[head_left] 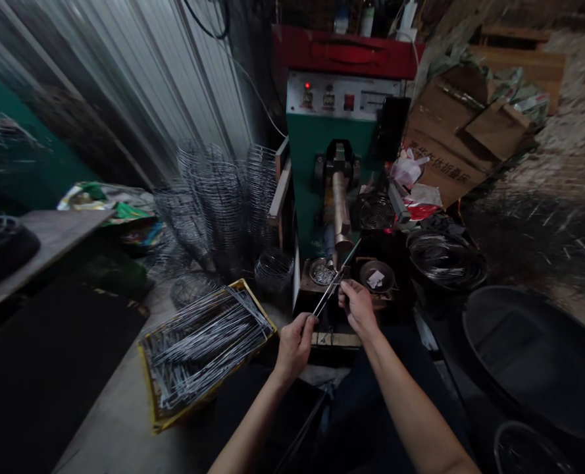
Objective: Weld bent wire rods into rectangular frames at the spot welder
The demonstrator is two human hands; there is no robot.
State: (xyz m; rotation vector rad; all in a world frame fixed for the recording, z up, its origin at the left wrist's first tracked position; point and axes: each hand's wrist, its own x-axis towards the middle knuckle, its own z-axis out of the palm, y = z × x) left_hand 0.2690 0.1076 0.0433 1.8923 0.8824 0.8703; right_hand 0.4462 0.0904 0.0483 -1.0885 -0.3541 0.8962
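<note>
My left hand (296, 340) is closed round the near end of a thin metal wire rod (332, 282) that slants up to the right. My right hand (357, 304) pinches the same rod farther along. The rod's far end reaches the metal cylinder (340, 209) of a green and red machine (339, 99). Just below it are a small dish of metal bits (322, 271) and a second dish (377, 276).
A yellow crate (164, 411) full of wire rods lies at the left. Stacked wire cages (223, 197) stand behind it. Coiled wire (445, 258), a large black tub (534, 355), a cardboard box (450, 141) and a small fan (374, 210) lie to the right.
</note>
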